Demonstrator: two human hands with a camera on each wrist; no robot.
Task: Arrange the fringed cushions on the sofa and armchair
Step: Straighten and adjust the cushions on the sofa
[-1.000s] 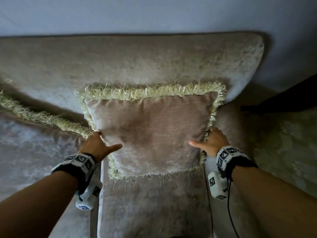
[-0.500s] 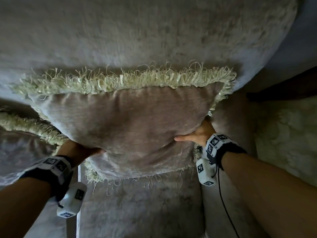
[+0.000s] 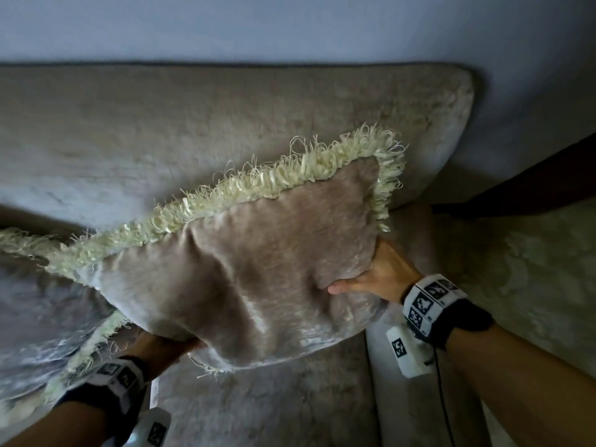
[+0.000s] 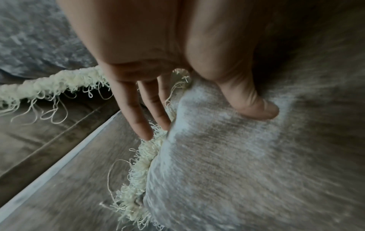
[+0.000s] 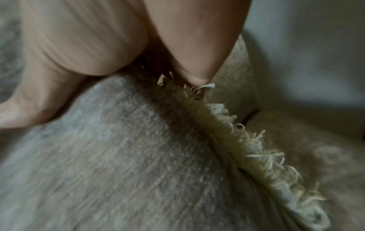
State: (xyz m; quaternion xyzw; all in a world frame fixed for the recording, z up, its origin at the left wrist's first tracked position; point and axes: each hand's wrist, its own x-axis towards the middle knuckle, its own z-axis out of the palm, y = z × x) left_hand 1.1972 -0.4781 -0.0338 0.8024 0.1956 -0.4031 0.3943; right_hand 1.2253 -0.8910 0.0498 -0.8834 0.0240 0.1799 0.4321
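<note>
A beige velvet fringed cushion (image 3: 258, 279) with a cream fringe hangs tilted above the sofa seat (image 3: 274, 408), its right corner high and its left end low. My left hand (image 3: 161, 346) holds its lower left corner from underneath and is mostly hidden in the head view. In the left wrist view the cushion (image 4: 237, 164) is pinched by my left hand (image 4: 197, 115), thumb on the face and fingers (image 4: 138, 118) behind the fringe. My right hand (image 3: 377, 275) grips the right edge, thumb on the front. The right wrist view shows my right hand (image 5: 110, 93) on the cushion (image 5: 128, 156).
A second fringed cushion (image 3: 38, 311) lies at the left on the seat, its fringe (image 4: 49, 84) close to my left hand. The sofa back (image 3: 193, 124) rises behind, with a pale wall above. A patterned armrest (image 3: 532, 269) and a dark object (image 3: 532, 182) stand at the right.
The cushion has come away from the sofa back and been lifted. It now tilts, left end down and right corner up. My left hand has slid under its lower corner.
</note>
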